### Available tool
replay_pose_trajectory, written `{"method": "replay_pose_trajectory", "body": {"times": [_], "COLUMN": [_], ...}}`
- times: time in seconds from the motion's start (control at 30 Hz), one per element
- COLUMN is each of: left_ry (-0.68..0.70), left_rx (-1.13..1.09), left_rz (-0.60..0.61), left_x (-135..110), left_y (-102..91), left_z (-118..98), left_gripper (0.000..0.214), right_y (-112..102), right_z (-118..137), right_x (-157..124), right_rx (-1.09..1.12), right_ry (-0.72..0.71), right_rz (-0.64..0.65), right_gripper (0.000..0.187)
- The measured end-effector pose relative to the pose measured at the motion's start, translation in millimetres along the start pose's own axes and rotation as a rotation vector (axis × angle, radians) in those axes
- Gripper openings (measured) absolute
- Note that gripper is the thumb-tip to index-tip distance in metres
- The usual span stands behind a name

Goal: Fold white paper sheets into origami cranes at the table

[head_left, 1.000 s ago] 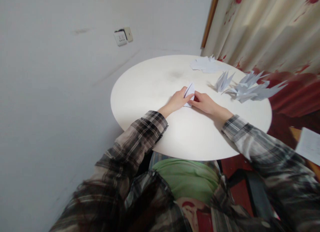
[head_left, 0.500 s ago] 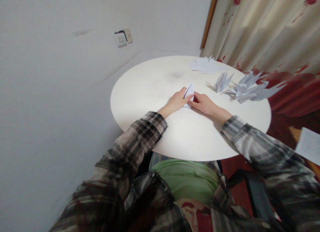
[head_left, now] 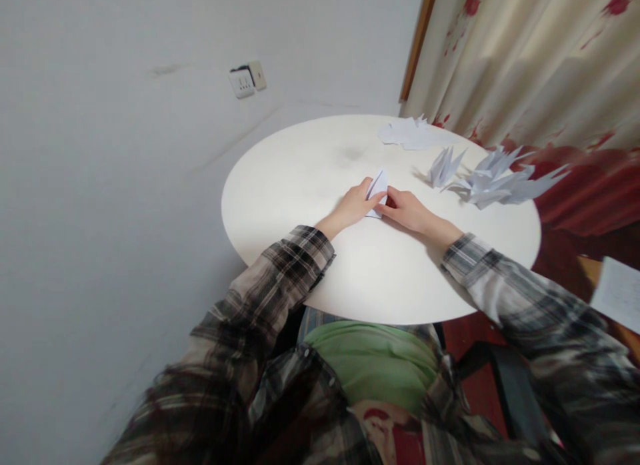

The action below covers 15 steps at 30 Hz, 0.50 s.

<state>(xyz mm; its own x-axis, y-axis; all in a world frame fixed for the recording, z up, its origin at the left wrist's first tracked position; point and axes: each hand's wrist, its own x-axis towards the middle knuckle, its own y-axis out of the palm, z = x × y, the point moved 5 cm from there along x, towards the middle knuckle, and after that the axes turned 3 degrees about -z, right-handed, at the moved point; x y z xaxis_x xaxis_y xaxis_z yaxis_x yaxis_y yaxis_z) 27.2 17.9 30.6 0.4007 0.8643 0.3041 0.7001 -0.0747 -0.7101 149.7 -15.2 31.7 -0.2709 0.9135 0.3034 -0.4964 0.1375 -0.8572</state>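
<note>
A small folded piece of white paper lies near the middle of the round white table. My left hand rests on the table with its fingers pinched on the paper's left side. My right hand meets it from the right, fingertips pressed on the paper's lower edge. The paper's pointed tip stands up between the two hands.
Several finished folded paper figures lie at the table's right, one smaller figure beside them. Flat white sheets sit at the far edge. A curtain hangs behind, a wall socket at left, a paper sheet at lower right.
Both hands keep pressing the folded paper in the same spot; only the camera has shifted slightly.
</note>
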Motion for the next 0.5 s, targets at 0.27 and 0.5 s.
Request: {"method": "replay_pose_trajectory", "body": {"times": [0.27,0.5], "left_ry": [0.015,0.014], "left_rx": [-0.007,-0.008], "left_rz": [-0.002,-0.002], "left_x": [-0.4,-0.7], "left_y": [-0.4,-1.0], "left_z": [0.5,-0.5], "left_gripper": [0.028,0.028], "right_y": [-1.3,-0.6], "right_z": [2.1,1.2], "right_x": [-0.6,-0.7], "right_rx": [-0.01,-0.01], "right_ry": [0.017,0.01], "right_rz": [0.007,-0.005], "right_gripper": [0.022,0.023]}}
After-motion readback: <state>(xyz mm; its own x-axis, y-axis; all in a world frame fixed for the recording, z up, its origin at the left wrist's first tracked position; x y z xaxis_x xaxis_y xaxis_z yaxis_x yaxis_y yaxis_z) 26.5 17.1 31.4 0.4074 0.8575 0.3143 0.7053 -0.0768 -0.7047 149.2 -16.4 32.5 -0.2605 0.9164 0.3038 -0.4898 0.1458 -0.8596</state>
